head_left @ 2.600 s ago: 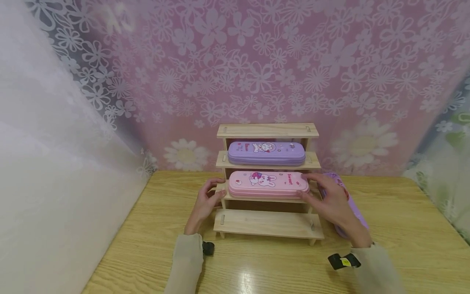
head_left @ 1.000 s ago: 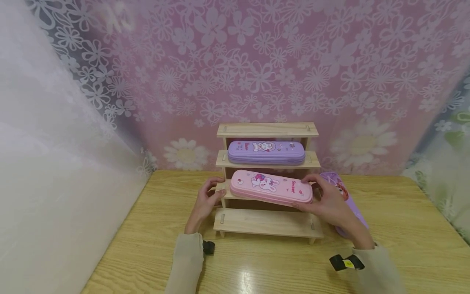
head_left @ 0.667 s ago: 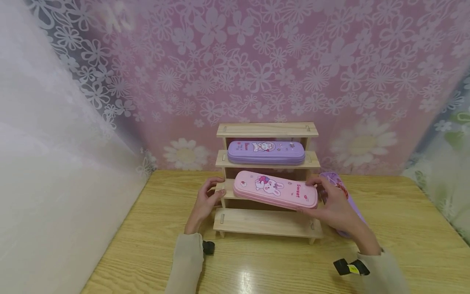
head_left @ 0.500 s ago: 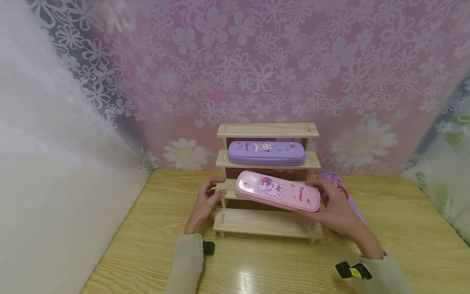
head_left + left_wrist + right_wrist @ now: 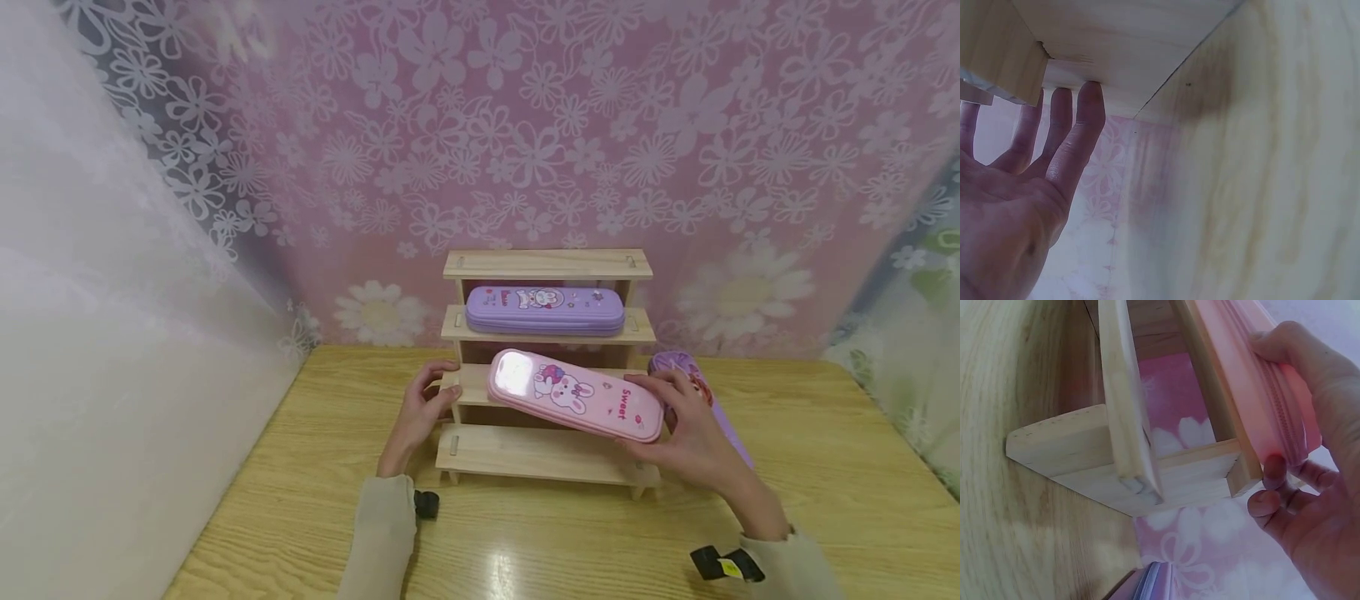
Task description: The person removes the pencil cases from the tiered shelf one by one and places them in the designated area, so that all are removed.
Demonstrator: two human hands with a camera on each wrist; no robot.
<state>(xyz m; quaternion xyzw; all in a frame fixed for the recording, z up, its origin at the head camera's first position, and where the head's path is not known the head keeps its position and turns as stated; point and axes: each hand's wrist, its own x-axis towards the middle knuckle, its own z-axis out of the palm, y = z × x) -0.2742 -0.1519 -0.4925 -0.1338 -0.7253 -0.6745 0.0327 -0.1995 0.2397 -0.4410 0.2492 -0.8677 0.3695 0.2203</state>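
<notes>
Here, pink case (image 5: 579,397) in right fingers (image 5: 656,386), contents hidden.

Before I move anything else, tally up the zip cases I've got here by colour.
Pink case: 1, in your right hand
Purple cases: 2, one on the wooden rack, one on the table to its right
Total: 3 cases in view
</notes>
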